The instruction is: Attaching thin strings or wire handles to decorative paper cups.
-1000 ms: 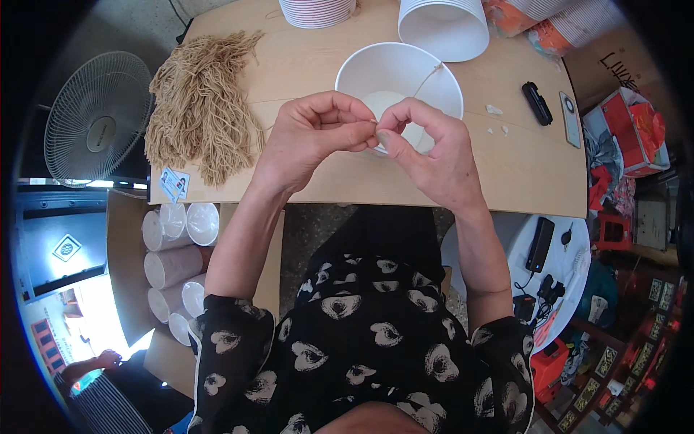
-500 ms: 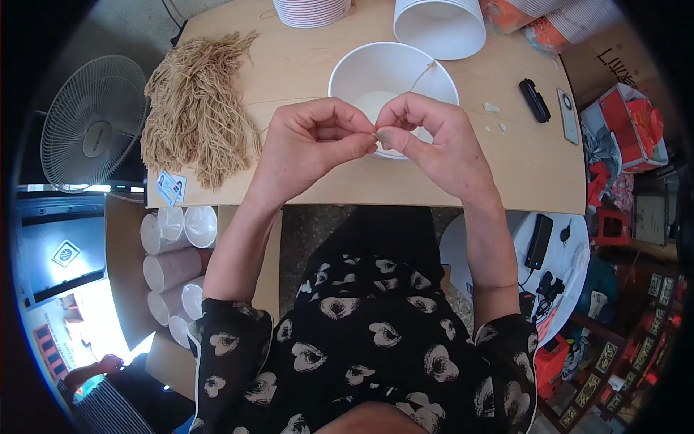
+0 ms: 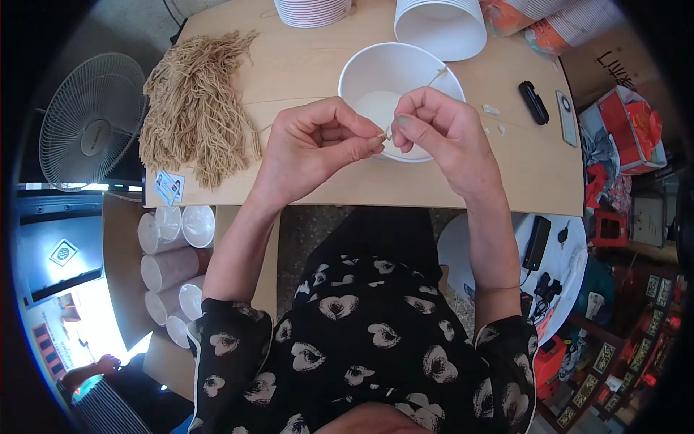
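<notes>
In front of me a white paper bucket stands on the table, its mouth toward me. A thin beige cord comes through the bucket's wall near the right rim and runs down behind my right hand. My left hand pinches a short bit of cord between thumb and forefinger, over the bucket's near side. Right beside it my right hand has its thumb and fingers closed on the cord too. A small knot or loop shows between the fingertips; its exact form is too small to tell.
A heap of tan cords lies at the left of the table. Stacked buckets stand at the back. At the right are a black case, a phone and white scraps. A carton of buckets sits lower left, near a fan.
My right hand has moved slightly right, its fingertips drawing a little away from the left ones. The bucket has shifted slightly right. My left hand keeps its pinch.
</notes>
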Tool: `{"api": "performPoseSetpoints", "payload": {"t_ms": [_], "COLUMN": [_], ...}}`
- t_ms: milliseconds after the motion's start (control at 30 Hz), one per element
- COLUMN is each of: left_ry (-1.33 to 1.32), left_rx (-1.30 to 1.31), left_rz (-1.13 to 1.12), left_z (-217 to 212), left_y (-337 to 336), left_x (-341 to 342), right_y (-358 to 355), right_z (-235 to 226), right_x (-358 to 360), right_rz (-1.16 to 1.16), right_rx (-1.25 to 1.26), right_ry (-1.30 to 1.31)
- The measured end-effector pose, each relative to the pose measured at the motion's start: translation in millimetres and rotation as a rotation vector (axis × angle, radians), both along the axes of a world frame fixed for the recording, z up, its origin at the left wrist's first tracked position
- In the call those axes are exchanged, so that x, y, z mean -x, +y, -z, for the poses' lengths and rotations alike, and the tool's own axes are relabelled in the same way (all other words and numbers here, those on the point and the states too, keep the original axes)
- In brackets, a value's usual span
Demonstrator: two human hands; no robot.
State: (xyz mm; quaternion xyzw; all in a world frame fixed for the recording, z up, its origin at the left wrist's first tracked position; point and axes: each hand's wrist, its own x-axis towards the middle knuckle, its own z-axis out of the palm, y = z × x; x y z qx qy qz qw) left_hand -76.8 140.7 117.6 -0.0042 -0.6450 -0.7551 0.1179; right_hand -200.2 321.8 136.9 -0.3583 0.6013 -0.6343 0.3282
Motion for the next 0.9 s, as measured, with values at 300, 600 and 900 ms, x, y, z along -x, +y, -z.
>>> {"api": "performPoseSetpoints", "payload": {"t_ms": [300,600,900], "left_ry": [-0.014,-0.060,-0.063], "left_rx": [0.051,-0.020,-0.026], "left_rz": [0.001,0.027,0.058], "left_z": [0,-3,-2], "left_y": [0,-2,-2], "left_x": [1,4,4], "right_y": [-1,0,-1], "right_z": [-7,-1,2], "right_x": [-1,3,1], "right_rz": [-0.028,0.082,0.089], "right_rx": [-0.120,0.005,-0.032], "right_ry": [0.261,0.069,0.334]}}
